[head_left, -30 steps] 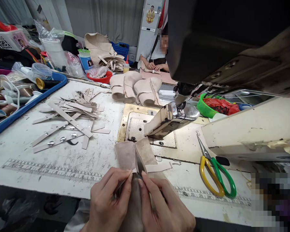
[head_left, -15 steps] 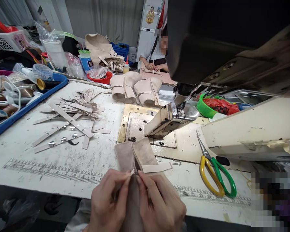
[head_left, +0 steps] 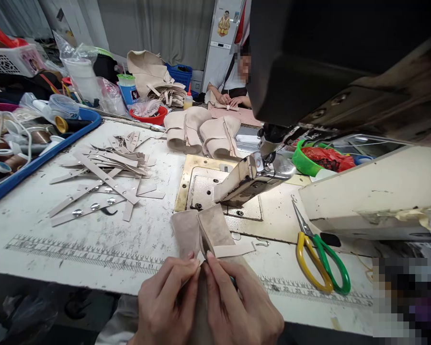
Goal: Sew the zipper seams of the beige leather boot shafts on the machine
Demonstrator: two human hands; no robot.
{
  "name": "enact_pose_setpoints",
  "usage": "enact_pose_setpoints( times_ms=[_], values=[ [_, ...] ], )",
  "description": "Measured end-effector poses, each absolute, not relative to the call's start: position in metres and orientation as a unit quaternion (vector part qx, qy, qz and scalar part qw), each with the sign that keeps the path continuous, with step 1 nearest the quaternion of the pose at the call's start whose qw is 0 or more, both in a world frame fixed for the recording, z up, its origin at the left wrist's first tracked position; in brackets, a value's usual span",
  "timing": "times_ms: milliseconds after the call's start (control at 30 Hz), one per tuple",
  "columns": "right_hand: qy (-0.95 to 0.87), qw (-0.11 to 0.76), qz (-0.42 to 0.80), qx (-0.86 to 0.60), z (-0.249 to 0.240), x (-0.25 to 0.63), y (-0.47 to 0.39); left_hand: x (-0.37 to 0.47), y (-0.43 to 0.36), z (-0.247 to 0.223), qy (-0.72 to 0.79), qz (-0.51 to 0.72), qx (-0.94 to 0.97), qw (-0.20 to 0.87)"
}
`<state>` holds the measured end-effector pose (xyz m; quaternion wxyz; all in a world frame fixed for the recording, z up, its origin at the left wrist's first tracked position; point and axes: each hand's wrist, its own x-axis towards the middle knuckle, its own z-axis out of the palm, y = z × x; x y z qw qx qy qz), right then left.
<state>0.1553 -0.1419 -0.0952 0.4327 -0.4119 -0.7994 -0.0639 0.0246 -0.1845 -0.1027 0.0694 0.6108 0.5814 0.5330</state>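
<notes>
A beige suede boot upper (head_left: 204, 230) lies at the near edge of the worn white table (head_left: 93, 239), its two flaps spread toward the sewing machine's post (head_left: 249, 179). My left hand (head_left: 165, 304) and my right hand (head_left: 239, 306) pinch it side by side at the seam between the flaps, thumbs and forefingers pressed together. A narrow suede strip (head_left: 235, 249) sticks out to the right of the piece. Most of the upper hangs hidden under my hands.
Yellow-and-green scissors (head_left: 318, 258) lie to the right. A pile of studded beige straps (head_left: 104, 175) covers the left-middle, with a blue tray (head_left: 39, 158) of thread spools beyond. Two finished uppers (head_left: 201, 132) stand behind the machine plate. Another person sits across the table (head_left: 233, 79).
My fingers have slid slightly forward along the seam, closing the gap between the flaps. Nothing else has moved.
</notes>
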Motion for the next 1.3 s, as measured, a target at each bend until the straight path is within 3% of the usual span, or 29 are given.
enact_pose_setpoints(
  times_ms=[300, 700, 900, 1067, 1300],
  values=[
    [-0.780, 0.437, -0.054, -0.445, -0.097, 0.156, -0.145, 0.026, -0.182, -0.100, 0.590, 0.537, 0.597, 0.088],
    [-0.807, 0.411, -0.069, -0.418, -0.098, 0.161, -0.142, 0.024, -0.182, -0.110, 0.537, 0.495, 0.682, -0.027],
    [-0.806, 0.396, -0.013, -0.439, -0.103, 0.163, -0.127, 0.027, -0.195, -0.102, 0.538, 0.547, 0.633, 0.101],
    [-0.756, 0.399, 0.265, -0.446, -0.091, 0.170, -0.123, -0.021, -0.173, -0.075, 0.683, 0.560, 0.349, 0.313],
    [-0.756, 0.356, 0.254, -0.487, -0.098, 0.173, -0.132, -0.054, -0.095, -0.055, 0.636, 0.327, 0.473, 0.514]
  ],
)
